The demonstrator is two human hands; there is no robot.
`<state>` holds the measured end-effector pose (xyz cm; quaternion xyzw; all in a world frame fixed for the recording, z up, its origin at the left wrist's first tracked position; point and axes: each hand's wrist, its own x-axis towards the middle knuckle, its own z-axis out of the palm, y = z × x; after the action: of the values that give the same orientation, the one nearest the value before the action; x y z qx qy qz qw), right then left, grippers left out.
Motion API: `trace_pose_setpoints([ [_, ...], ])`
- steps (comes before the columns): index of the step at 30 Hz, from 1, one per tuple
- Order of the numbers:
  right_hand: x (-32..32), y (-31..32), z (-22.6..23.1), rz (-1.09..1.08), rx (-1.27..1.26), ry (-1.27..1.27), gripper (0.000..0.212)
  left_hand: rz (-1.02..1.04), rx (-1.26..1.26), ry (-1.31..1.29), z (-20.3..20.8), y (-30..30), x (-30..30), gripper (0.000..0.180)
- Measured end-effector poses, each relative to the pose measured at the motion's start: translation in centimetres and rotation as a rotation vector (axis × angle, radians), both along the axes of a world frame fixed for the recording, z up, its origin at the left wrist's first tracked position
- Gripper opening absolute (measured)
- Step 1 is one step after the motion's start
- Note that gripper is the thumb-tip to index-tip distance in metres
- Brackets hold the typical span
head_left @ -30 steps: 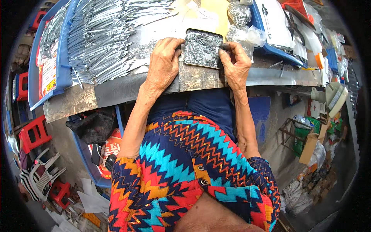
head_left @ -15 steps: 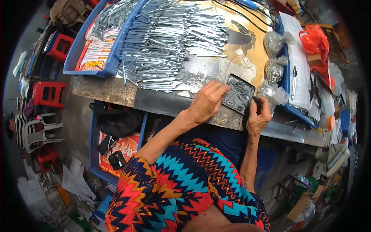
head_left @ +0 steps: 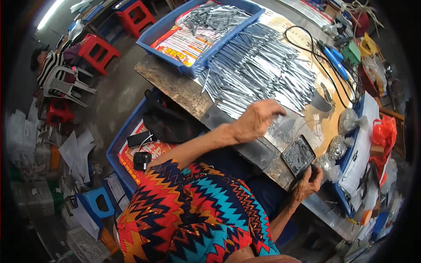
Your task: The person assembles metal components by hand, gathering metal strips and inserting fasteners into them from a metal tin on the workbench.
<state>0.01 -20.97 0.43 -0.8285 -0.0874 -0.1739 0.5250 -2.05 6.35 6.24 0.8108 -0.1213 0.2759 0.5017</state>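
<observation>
A shallow black tray (head_left: 299, 156) of small dark pieces sits at the table's near edge. My right hand (head_left: 308, 185) is at its near right corner, thumb and fingers closed around something dark that I cannot make out. To the left of the tray, my left hand (head_left: 258, 120) is over the table with its fingers drawn together. Anything in that pinch is too small to tell. Beyond it, slim silver metal strips (head_left: 258, 65) lie in dense overlapping rows.
A blue bin (head_left: 188, 70) with more strips stands at the far left of the table. Knotted clear plastic bags (head_left: 338, 147) sit right of the tray, beside a blue tray (head_left: 346, 199). A black cable (head_left: 312, 46) loops at the back.
My left hand has moved away from the tray, leftward toward the strips. My right hand stays at the tray's corner. The whole view has turned and shifted.
</observation>
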Motion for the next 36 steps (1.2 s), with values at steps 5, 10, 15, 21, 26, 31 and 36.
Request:
trace_pose_setpoints([
  [5,0.0,0.2,0.4,-0.009,-0.006,0.003,0.012,0.200,-0.077,0.217,4.2,9.3,-0.7,0.020],
  [10,0.0,0.0,0.1,-0.023,-0.059,-0.004,0.013,0.516,-0.038,0.219,1.7,22.4,1.1,0.022],
  [15,0.0,-0.4,-0.7,-0.108,-0.078,-0.010,0.017,0.714,0.073,0.397,-0.9,32.3,3.9,0.030],
  [21,-0.4,-0.5,-0.8,-0.151,-0.077,0.039,0.015,0.911,0.198,0.684,-4.8,39.9,9.2,0.034],
  [26,-0.2,-0.8,-1.1,-0.117,-0.153,0.051,0.016,0.926,0.042,0.827,-6.7,41.7,13.8,0.047],
  [31,0.0,-1.5,-1.3,-0.111,-0.225,0.084,0.016,0.940,-0.361,0.662,-7.4,41.9,15.5,0.047],
  [36,-0.1,-1.3,-1.1,-0.127,-0.273,0.081,0.018,0.827,-0.533,0.526,-7.0,41.4,15.4,0.034],
])
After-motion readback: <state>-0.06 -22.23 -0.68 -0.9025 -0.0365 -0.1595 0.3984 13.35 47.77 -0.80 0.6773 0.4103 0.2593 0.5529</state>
